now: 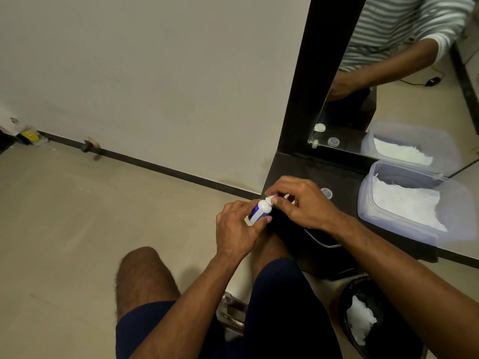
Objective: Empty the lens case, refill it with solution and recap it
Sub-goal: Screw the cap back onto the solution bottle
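Observation:
A small white solution bottle (260, 209) with a blue label is gripped around its body by my left hand (237, 226), tilted up to the right. My right hand (302, 200) pinches the bottle's white cap at the top with thumb and fingertips. Both hands hover at the left end of the dark counter (290, 167). A small clear round lens case part (327, 192) sits on the counter just behind my right hand. The mirror shows its reflection and a white cap; the rest of the lens case is hidden by my hands.
A clear plastic tub (404, 203) holding white tissue stands on the counter to the right, against the mirror (404, 94). A black bin (368, 317) with crumpled tissue sits on the floor under my right forearm. My knees are below the hands.

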